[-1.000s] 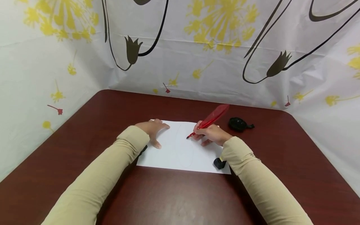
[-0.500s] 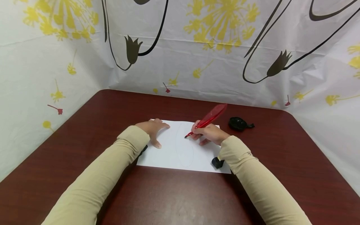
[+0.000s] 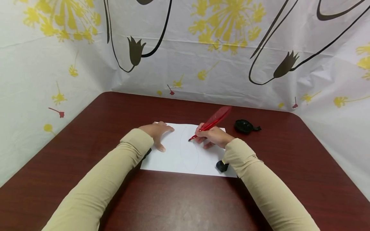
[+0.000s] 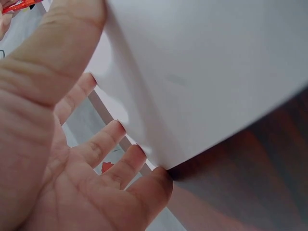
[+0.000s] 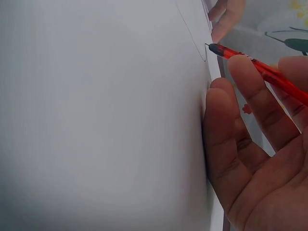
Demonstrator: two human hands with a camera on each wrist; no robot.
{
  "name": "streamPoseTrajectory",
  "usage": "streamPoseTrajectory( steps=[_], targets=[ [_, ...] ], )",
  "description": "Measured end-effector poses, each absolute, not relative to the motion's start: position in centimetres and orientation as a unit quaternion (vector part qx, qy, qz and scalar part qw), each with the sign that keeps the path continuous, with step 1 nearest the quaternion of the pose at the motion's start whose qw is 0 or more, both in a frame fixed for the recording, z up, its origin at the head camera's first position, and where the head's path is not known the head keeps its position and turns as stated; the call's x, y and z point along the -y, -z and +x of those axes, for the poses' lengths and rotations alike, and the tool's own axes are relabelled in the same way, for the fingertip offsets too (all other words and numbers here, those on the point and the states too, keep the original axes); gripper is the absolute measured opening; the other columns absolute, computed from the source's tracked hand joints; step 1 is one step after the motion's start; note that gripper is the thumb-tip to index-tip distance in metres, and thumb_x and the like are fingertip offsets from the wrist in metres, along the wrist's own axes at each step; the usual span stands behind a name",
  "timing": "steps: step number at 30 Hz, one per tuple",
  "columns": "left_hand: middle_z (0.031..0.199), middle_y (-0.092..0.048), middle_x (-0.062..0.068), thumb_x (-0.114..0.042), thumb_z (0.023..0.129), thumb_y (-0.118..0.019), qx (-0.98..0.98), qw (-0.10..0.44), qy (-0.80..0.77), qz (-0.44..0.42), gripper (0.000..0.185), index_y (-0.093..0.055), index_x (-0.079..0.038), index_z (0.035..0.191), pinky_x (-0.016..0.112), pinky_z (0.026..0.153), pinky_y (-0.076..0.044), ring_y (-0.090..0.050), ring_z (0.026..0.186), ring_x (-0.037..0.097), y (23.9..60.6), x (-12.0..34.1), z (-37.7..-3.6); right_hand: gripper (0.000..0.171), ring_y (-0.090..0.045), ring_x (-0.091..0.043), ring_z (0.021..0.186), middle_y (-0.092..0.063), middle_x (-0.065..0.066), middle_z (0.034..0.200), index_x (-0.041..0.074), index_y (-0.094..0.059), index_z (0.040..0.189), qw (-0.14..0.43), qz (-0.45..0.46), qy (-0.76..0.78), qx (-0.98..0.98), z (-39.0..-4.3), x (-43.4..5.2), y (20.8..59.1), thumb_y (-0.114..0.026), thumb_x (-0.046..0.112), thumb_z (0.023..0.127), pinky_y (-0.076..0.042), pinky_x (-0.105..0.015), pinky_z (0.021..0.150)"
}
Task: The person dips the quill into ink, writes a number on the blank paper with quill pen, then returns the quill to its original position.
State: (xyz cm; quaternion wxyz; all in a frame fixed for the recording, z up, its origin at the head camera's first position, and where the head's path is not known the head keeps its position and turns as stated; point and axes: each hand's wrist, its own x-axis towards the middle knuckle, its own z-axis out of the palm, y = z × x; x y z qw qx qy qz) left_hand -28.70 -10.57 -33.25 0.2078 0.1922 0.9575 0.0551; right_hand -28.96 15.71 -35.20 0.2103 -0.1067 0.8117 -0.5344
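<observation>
From where I stand, the red feather pen (image 3: 212,122) slants over the white sheet of paper (image 3: 170,160), its nib (image 5: 217,49) down toward the far half of the sheet, by a thin drawn oval. The right hand (image 3: 215,136), at the sheet's right side, pinches the barrel low, just behind the nib. The left hand (image 3: 157,133) rests at the sheet's far left corner with its fingers spread, gripping nothing.

The pen looks light and slim, I'd say, with a stiff, smooth barrel that might slip a little; the plume seems soft, easily bent and likely to make it top-heavy, so low on the barrel is the place to pinch. The paper should be thin, floppy and quick to slide or crease, best pressed flat near its edges. A black round object (image 3: 244,126) lies on the worktop (image 3: 185,202), right of the sheet.
</observation>
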Motion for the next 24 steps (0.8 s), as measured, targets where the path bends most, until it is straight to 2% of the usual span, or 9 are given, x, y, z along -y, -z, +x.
streamPoseTrajectory(
  steps=[24],
  targets=[
    [0.152, -0.029, 0.013, -0.038, 0.075, -0.083, -0.957, 0.207, -0.055, 0.196, 0.094, -0.031, -0.026, 0.152, 0.054, 0.104, -0.034, -0.030, 0.137, 0.032, 33.4, 10.7, -28.9, 0.012, -0.063, -0.024, 0.085, -0.071, -0.012, 0.098, 0.010, -0.060, 0.103, 0.217, -0.112, 0.520, -0.819, -29.0, -14.3, 35.0, -0.059, 0.019, 0.095, -0.054, -0.037, 0.066]
  ],
)
